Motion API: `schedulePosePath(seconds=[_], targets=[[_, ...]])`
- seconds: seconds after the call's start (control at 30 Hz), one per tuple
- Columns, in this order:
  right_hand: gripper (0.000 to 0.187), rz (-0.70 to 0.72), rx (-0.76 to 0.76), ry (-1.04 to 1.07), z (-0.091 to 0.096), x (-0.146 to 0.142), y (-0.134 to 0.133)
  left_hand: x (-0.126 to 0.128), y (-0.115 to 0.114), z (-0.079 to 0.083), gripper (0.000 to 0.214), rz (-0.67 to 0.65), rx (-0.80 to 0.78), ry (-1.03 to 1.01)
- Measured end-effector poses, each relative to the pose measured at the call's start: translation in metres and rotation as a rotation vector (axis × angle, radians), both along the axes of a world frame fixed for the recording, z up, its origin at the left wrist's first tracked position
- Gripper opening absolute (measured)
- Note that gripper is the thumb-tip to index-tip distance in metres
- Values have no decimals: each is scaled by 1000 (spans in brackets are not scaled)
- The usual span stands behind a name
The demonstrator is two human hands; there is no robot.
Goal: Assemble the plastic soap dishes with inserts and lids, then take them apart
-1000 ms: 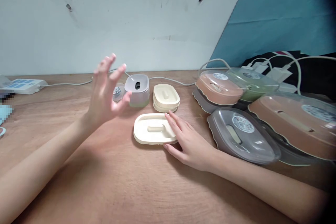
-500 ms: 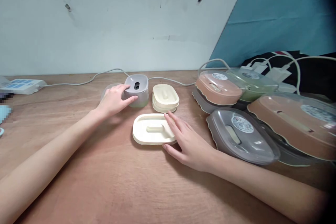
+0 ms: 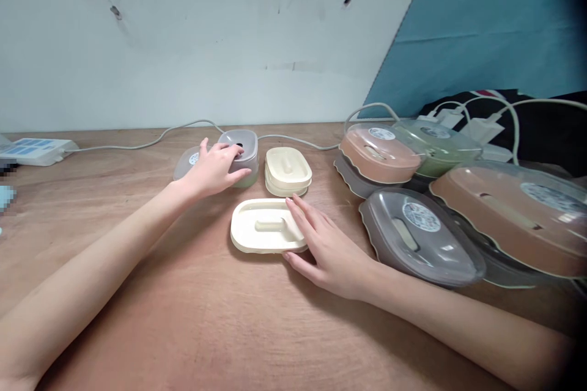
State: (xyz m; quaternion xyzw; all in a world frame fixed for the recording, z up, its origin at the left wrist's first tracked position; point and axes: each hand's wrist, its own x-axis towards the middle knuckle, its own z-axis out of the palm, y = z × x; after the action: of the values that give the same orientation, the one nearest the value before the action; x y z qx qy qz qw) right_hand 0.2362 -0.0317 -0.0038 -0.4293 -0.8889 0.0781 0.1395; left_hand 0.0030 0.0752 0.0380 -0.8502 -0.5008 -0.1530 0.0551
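At the centre of the table [image 3: 197,324]: one cream dish [image 3: 268,226], oblong, shallow, rimmed, with a raised bar in its floor. Judged light and fairly stiff, likely smooth enough to slide; best taken by its two long rims, or by the bar between fingertips. Right hand [image 3: 332,259] laid over its right end, fingers extended, unclenched, thumb at the near rim. Behind and to the left: one tub [image 3: 251,159], translucent, grey above, greenish below, dark slot on top. Probably light too, perhaps slightly yielding; its sides look the surest hold. Left hand [image 3: 213,169] over it, fingers by the slot; no telling whether it grips. Flanking the tub: one clear cover [image 3: 184,163], labelled, left; one cream stack [image 3: 288,168], right. Farther right: boxes [image 3: 380,159], peach, green and grey, labelled, crowded together. Surface: brown, wood-grained, level. At the back: white cable [image 3: 151,142], power strip [image 3: 39,151], white plugs [image 3: 483,129]. Room: pale wall [image 3: 206,61], stained, pitted; blue sheet [image 3: 481,18], upper right.
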Motion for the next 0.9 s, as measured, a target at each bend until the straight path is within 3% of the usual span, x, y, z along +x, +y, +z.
schedulePosePath(seconds=[0.17,0.7,0.9], targets=[[71,-8,-16,13,1,0,0,7,8,7,34,29,-48,13],[71,-2,-6,29,0,0,1,6,4,5,41,67,-54,-11],[72,-7,-18,25,0,-1,1,7,5,15,59,102,-40,-26]])
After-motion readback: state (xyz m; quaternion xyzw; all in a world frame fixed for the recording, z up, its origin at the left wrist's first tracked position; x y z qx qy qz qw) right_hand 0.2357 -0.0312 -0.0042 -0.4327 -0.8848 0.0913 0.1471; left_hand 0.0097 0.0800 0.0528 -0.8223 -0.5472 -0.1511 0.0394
